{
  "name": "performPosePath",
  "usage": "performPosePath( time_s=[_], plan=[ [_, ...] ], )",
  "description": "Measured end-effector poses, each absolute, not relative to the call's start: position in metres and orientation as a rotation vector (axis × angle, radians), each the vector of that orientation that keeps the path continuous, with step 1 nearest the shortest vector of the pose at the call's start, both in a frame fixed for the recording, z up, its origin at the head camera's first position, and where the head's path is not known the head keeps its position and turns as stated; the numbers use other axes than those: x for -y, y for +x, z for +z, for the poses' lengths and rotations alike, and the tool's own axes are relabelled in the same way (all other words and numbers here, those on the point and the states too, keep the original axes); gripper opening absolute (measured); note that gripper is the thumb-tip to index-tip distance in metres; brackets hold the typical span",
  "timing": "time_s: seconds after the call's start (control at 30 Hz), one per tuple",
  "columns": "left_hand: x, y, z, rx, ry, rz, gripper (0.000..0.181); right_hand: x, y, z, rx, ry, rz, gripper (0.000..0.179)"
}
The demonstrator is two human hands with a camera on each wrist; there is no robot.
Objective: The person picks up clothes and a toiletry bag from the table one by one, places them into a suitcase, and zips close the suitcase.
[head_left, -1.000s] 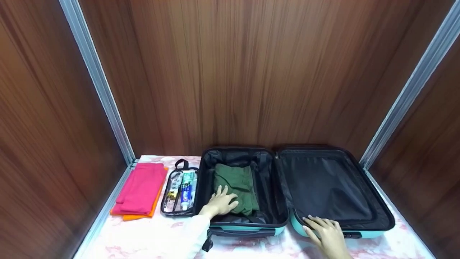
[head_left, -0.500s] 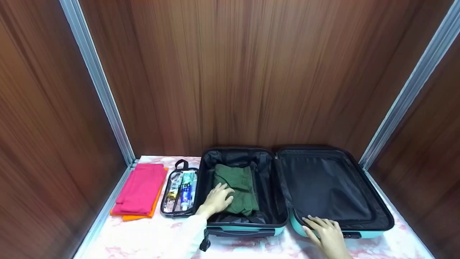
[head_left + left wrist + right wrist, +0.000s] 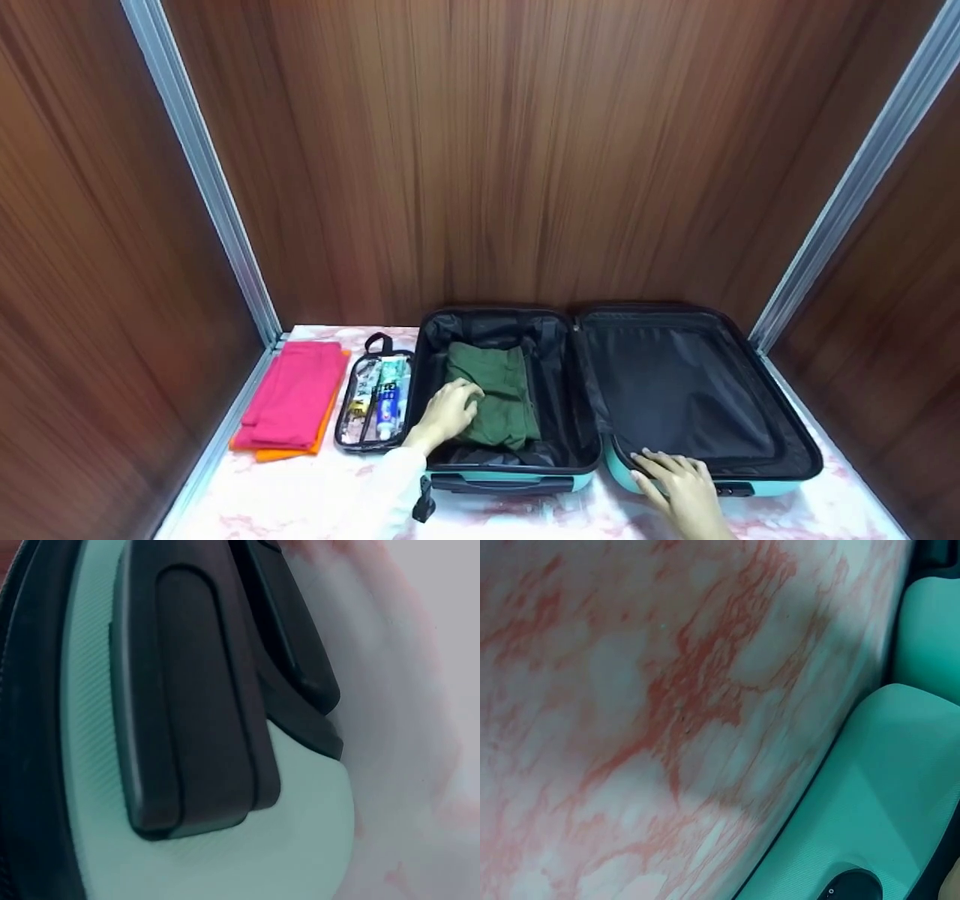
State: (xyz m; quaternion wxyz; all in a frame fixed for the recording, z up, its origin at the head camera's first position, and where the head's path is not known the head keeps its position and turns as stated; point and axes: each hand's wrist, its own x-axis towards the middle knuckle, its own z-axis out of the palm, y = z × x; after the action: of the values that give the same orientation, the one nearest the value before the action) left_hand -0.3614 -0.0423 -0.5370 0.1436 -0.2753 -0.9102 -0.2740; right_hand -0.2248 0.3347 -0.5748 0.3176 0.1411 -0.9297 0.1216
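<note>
A mint-green suitcase with black lining (image 3: 555,420) lies open flat, its two halves side by side. Folded dark green clothing (image 3: 501,390) sits in the left half. My left hand (image 3: 448,411) is over the near left part of that clothing, fingers loosely bent, with the fingertips partly out of sight. My right hand (image 3: 679,487) rests on the near rim of the right half (image 3: 757,480), fingers over the edge and thumb lower down outside. The left wrist view shows the black carry handle (image 3: 202,705); the right wrist view shows the mint shell (image 3: 877,787).
Left of the suitcase lies a clear toiletry pouch (image 3: 373,401) with toothpaste and other items inside. Farther left are folded pink clothing (image 3: 296,394) and orange clothing (image 3: 289,454) beneath it. Wood-grain panels (image 3: 495,165) enclose the marbled table (image 3: 300,502) at the back and sides.
My left hand has drawn back to the left across the green clothing, its spread fingers now more bent. The right hand has stayed on the suitcase rim.
</note>
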Motion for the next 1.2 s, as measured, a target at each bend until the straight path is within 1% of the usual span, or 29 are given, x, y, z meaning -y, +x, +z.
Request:
performPosePath(
  time_s=[0.8, 1.2],
  plan=[
    [0.059, -0.366, -0.53, 2.476, -0.735, -0.854, 0.019, -0.334, -0.224, -0.572, 2.521, 0.335, 0.339, 0.027],
    [0.069, -0.371, -0.531, 2.338, -0.638, -0.881, 0.017, -0.333, -0.224, -0.571, 2.593, 0.286, 0.368, 0.027]
  ],
)
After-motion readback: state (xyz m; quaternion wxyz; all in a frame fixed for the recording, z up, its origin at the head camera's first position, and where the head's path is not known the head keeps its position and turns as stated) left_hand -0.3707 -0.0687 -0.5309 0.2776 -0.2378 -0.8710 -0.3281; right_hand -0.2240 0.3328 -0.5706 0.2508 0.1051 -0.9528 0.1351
